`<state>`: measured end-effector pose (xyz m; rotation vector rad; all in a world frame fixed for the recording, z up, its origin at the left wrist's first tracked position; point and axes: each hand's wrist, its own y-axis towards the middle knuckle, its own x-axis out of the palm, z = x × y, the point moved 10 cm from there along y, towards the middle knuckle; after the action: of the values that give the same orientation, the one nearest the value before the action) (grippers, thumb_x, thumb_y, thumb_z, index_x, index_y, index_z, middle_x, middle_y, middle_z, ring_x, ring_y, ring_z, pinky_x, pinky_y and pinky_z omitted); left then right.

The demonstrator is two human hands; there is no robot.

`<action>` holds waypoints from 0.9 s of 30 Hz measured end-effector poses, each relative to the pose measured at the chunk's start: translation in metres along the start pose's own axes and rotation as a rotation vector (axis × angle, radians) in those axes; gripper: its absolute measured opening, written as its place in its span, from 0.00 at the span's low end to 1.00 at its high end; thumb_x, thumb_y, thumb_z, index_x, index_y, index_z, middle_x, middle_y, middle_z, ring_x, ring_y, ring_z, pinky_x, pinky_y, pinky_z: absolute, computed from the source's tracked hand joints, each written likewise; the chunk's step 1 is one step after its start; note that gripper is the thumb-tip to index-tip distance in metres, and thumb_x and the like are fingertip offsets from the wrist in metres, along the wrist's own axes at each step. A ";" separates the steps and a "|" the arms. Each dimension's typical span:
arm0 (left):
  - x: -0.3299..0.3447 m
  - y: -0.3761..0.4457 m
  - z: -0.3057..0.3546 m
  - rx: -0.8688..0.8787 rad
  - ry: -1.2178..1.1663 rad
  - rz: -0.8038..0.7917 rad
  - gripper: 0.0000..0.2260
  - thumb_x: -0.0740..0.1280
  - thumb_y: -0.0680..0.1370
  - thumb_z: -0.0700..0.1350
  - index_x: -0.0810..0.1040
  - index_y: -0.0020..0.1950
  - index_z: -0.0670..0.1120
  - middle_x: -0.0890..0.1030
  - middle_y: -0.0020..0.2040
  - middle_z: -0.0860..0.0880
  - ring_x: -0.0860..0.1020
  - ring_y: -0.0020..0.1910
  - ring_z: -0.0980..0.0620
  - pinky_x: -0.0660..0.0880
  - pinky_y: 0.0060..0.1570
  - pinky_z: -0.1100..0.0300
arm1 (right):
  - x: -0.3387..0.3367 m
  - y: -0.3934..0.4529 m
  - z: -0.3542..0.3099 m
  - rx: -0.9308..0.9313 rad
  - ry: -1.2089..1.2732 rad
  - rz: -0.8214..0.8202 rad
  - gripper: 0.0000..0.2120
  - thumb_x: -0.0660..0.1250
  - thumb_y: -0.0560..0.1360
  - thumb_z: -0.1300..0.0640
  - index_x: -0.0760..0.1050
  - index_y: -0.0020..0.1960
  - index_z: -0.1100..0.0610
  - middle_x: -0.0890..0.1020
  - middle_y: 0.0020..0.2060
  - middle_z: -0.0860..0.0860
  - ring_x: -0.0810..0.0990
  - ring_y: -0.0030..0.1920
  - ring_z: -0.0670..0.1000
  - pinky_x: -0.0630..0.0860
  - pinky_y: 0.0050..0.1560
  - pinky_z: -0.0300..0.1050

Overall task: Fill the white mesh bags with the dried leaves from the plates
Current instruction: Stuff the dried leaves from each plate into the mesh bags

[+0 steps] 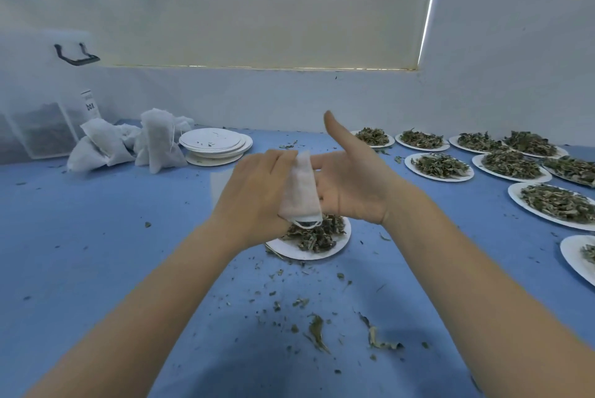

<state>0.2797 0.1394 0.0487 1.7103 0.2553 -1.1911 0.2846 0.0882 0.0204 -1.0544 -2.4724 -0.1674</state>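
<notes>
A small white mesh bag (301, 191) hangs between my hands, above a white plate (309, 251) of dried leaves (314, 233). My left hand (254, 191) grips the bag from the left, fingers curled over its top. My right hand (349, 182) is flat and open beside the bag, palm toward it, thumb pointing up and fingers touching its right side. The bag's drawstring loops below its lower end.
Several filled white bags (128, 144) lie at the back left, beside a stack of used plates (214, 144) and a clear storage box (42, 101). Several plates heaped with leaves (439, 165) fill the right side. Leaf crumbs (317, 331) litter the blue table (96, 236).
</notes>
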 end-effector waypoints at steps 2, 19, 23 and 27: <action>0.007 -0.005 -0.020 -0.077 -0.025 0.007 0.30 0.69 0.64 0.34 0.69 0.66 0.37 0.75 0.58 0.40 0.74 0.53 0.38 0.70 0.47 0.52 | -0.012 0.010 -0.001 -0.002 -0.126 0.124 0.37 0.57 0.73 0.34 0.72 0.63 0.66 0.81 0.54 0.61 0.81 0.55 0.59 0.77 0.57 0.52; 0.092 -0.022 -0.087 -0.283 -0.108 -0.139 0.26 0.68 0.67 0.40 0.69 0.65 0.49 0.73 0.56 0.50 0.68 0.54 0.47 0.53 0.45 0.61 | -0.116 0.012 0.023 0.091 -1.491 0.818 0.29 0.64 0.68 0.32 0.70 0.66 0.42 0.70 0.54 0.48 0.71 0.60 0.50 0.68 0.53 0.43; 0.093 -0.024 -0.087 -0.252 -0.130 -0.098 0.26 0.68 0.66 0.38 0.71 0.64 0.49 0.74 0.54 0.50 0.69 0.53 0.47 0.54 0.47 0.62 | -0.114 0.021 0.026 0.150 -1.606 0.769 0.27 0.65 0.70 0.36 0.70 0.67 0.44 0.72 0.55 0.49 0.72 0.57 0.51 0.69 0.48 0.43; 0.091 -0.026 -0.088 -0.248 -0.161 -0.061 0.26 0.69 0.66 0.36 0.72 0.63 0.48 0.76 0.53 0.50 0.70 0.53 0.46 0.55 0.49 0.60 | -0.112 0.021 0.016 0.001 -1.553 0.798 0.14 0.67 0.74 0.46 0.79 0.58 0.47 0.78 0.48 0.47 0.76 0.51 0.49 0.69 0.45 0.40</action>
<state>0.3599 0.1914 -0.0377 1.3934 0.3444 -1.2778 0.3618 0.0341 -0.0451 -2.7250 -2.6928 1.3604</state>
